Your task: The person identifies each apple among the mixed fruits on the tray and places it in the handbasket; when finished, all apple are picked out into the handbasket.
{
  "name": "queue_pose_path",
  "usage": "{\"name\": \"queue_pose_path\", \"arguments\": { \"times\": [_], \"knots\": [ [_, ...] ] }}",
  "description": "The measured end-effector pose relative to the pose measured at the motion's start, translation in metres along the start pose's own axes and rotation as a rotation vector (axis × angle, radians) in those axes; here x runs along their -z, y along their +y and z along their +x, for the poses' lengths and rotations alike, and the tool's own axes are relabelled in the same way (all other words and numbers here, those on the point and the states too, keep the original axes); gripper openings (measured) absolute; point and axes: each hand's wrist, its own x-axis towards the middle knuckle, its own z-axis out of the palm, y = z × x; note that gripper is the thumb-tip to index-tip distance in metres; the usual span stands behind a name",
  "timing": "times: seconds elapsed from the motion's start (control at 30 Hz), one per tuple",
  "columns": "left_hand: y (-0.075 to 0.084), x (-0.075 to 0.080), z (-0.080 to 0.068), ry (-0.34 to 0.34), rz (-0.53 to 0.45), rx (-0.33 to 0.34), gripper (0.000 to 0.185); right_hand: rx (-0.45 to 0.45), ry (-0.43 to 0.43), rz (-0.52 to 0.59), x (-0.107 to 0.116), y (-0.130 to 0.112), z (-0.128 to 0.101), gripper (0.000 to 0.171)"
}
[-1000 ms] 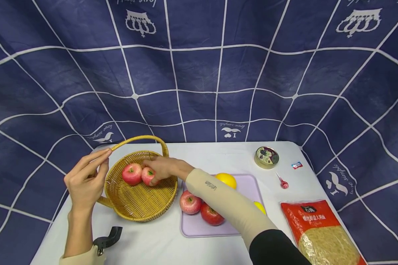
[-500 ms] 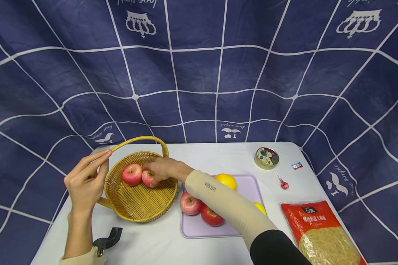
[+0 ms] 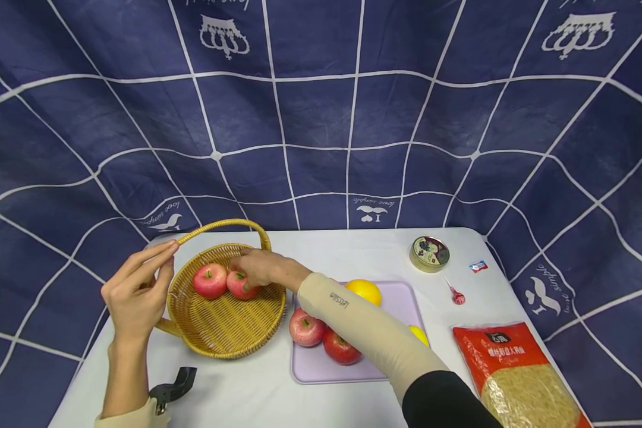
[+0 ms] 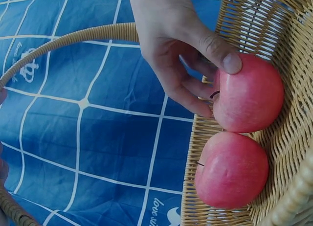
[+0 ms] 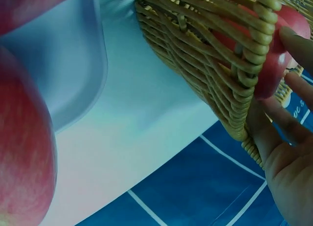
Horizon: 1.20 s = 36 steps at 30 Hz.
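one basket (image 3: 222, 326) could tip if its handle (image 3: 224, 222) is tugged by the left hand (image 3: 141, 291), curled round it; the right hand (image 3: 261, 267), half spread, grips an apple (image 3: 238, 285) inside; careless release could knock its touching neighbour (image 3: 210, 282).

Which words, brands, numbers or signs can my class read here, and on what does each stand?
"love simple": blue, white-checked fabric backdrop.
"I", plus white heart, moustache and crown signs: same backdrop.
"LetsSlim", probably: beige fabric sleeve.
Chinese characters, too small to quote surely: red-and-clear plastic pasta bag.
Unreadably small: round gold metal tin, blue-and-red candy wrapper.
No readable numbers.
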Motion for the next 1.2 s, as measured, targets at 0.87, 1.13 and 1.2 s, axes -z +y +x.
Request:
{"name": "queue_pose_path", "arguments": {
  "times": [0.87, 1.13, 1.2],
  "knots": [
    [0.0006, -0.0016, 0.0002, 0.009, 0.001, -0.001, 0.014, 0.035, 0.077, -0.064, -0.0031, 0.0043, -0.0021, 0.05],
    [0.0012, -0.0016, 0.0007, 0.008, -0.006, 0.0, 0.013, 0.04, 0.076, -0.072, 0.0002, 0.0034, -0.0052, 0.05],
    [0.0015, -0.0015, 0.0005, 0.007, -0.002, 0.0, 0.014, 0.045, 0.083, -0.07, 0.0003, 0.0031, -0.0058, 0.051]
  ]
}}
